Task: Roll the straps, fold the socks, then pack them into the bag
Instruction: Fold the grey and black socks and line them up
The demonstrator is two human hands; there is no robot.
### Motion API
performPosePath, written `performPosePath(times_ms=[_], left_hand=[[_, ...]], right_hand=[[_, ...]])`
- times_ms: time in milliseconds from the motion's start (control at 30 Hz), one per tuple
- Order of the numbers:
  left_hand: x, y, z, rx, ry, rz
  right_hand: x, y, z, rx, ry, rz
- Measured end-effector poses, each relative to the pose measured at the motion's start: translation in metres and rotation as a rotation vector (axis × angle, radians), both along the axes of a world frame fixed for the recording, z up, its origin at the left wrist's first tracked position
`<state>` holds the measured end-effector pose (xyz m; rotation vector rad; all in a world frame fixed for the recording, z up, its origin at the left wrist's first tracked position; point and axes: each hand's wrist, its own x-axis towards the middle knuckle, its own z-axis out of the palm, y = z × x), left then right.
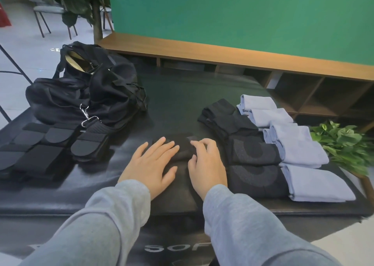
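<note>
A black sock (182, 150) is pressed flat under both hands (150, 164), fingers relaxed; folding over is judged next.

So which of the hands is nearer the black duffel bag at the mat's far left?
Left. The left hand lies flat on a black sock, right of the black duffel bag; the right hand sits further right still.
</note>
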<state>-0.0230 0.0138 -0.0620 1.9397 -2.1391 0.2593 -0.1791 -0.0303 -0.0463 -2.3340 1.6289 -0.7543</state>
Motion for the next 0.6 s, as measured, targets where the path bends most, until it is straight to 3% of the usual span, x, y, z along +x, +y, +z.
performPosePath(times_ms=[167, 400, 600], left_hand=[[0.003, -0.003, -0.006, 0.031, -0.03, 0.021], [0.004, -0.003, -0.006, 0.017, -0.045, 0.025], [0.001, -0.002, -0.005, 0.042, 0.117, 0.11]], right_hand=[[0.002, -0.018, 0.013, -0.291, 0.012, -0.038], [-0.025, -0.077, 0.045, 0.099, 0.586, -0.129], [-0.026, -0.088, 0.047, 0.234, 0.595, -0.1]])
